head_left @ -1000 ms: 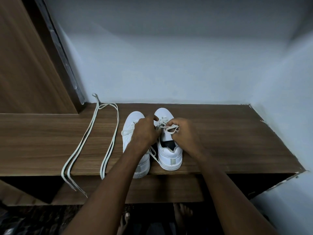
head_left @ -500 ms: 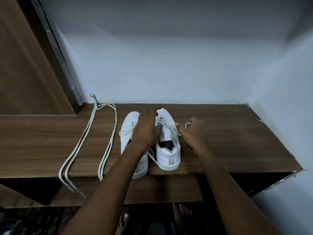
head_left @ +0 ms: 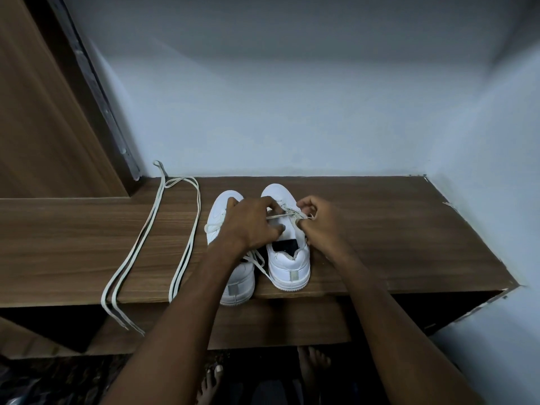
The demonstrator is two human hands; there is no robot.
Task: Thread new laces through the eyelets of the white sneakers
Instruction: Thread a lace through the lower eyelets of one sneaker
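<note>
Item: pair of white sneakers, standing side by side on the wooden shelf (head_left: 380, 229), heels toward the person and toes toward the wall, which is putting the eyelet rows within easy reach of both hands.

Right sneaker (head_left: 287, 258): sitting slightly farther back than its partner, tongue and dark opening showing. A lace in this shoe (head_left: 287, 213) is running across the upper eyelets; its loose tail is trailing down between the two heels.

Left sneaker (head_left: 230, 276): heel overhanging the shelf edge a little, mostly covered by the forearm; its own lace is looping out at the far side.

Left hand (head_left: 251, 223): fingers curled, pinching the lace from the left and bearing down over the tongue, probably to steady the shoe while the strand is being drawn.

Right hand (head_left: 317, 222): fingers closed in a pinch on the other end of the same strand, at the shoe's right eyelet row. Whether the tip is passing through an eyelet is too small to make out.

Spare laces (head_left: 152, 244): two long pale lengths lying doubled on the shelf well to the left, ends dangling over the front edge, seemingly waiting their turn.

Below the shelf: bare feet (head_left: 312, 366) of the person standing on a dark floor.
</note>
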